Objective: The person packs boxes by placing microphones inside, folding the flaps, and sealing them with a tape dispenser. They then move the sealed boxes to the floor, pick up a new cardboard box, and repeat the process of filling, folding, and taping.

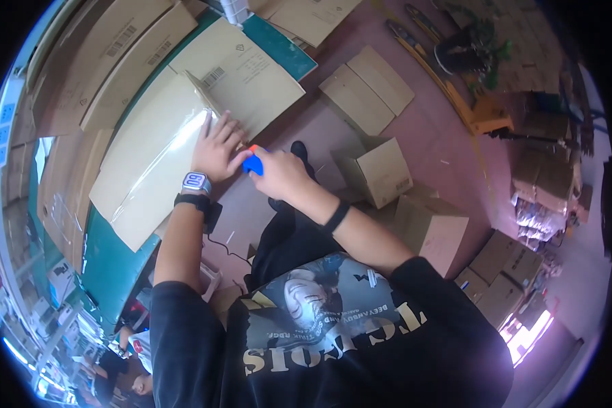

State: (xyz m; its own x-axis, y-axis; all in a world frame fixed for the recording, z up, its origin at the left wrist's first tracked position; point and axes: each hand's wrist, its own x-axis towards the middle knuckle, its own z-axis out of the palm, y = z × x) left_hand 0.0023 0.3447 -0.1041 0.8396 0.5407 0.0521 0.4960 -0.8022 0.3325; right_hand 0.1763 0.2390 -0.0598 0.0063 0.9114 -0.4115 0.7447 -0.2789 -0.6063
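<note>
Working at carton (146, 153) on green desk (109, 255): resting left hand (219, 147), spread and released, near right edge; gripping blue tool (253, 165) in right hand (283, 175). Probably steadying for tool work; likely needing firm left palm next.

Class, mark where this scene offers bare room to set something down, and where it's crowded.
Bare: the green tabletop below the pale flat cardboard; the pinkish floor between the brown cardboard boxes and the yellow metal pallet jack. Crowded: upper left, filled by long brown cardboard pieces.
</note>
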